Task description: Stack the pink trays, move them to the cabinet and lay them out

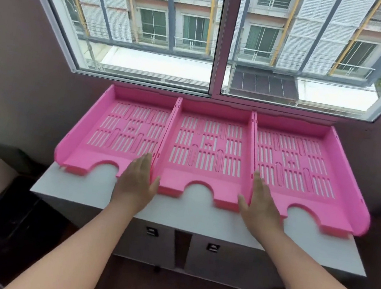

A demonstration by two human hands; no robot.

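Observation:
Three pink slotted trays lie side by side on the white cabinet top (189, 214) under the window: the left tray (101, 138), the middle tray (203, 183) and the right tray (324, 199). My left hand (138, 181) rests flat at the seam between the left and middle trays, thumb against the middle tray's front left corner. My right hand (260, 201) lies flat at the seam between the middle and right trays, thumb at the middle tray's front right corner. Both hands bracket the middle tray with fingers straight; neither hand is closed around anything.
The window (220, 35) stands right behind the trays, with brown walls on both sides. The cabinet has two doors with dark handles (152, 231) (213, 247). A dark seat or cushion (9, 211) sits low at the left. The trays' front edges overhang toward the cabinet's front.

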